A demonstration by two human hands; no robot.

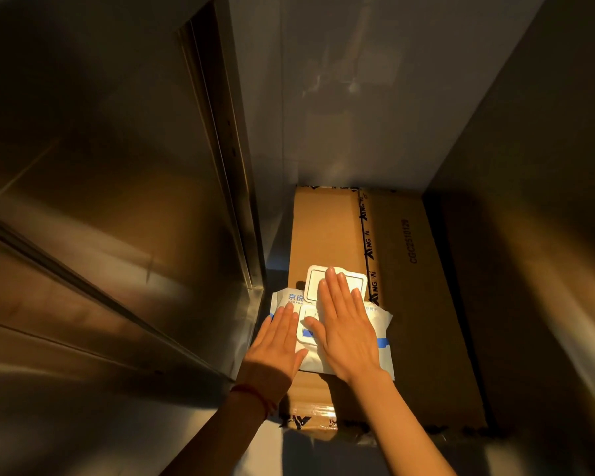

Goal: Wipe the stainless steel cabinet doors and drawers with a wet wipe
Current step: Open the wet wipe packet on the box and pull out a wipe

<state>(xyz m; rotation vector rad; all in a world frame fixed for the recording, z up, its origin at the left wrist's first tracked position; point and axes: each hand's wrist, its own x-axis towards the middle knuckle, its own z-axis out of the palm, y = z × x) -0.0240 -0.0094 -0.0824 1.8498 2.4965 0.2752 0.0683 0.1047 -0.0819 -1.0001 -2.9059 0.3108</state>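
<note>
While one wet-wipe pack lies on one cardboard box, two hands press it. Left hand and right hand lie flat, fingers straight, each grip open, clasping nothing. Its white lid stands flipped open beside the stainless steel cabinet.

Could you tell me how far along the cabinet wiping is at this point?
Barely started. The white and blue wet wipe pack lies on the brown cardboard box, its white plastic lid flipped open. Both flat hands, left hand and right hand, rest on it; no wipe is out. The stainless steel cabinet remains to be wiped.
</note>
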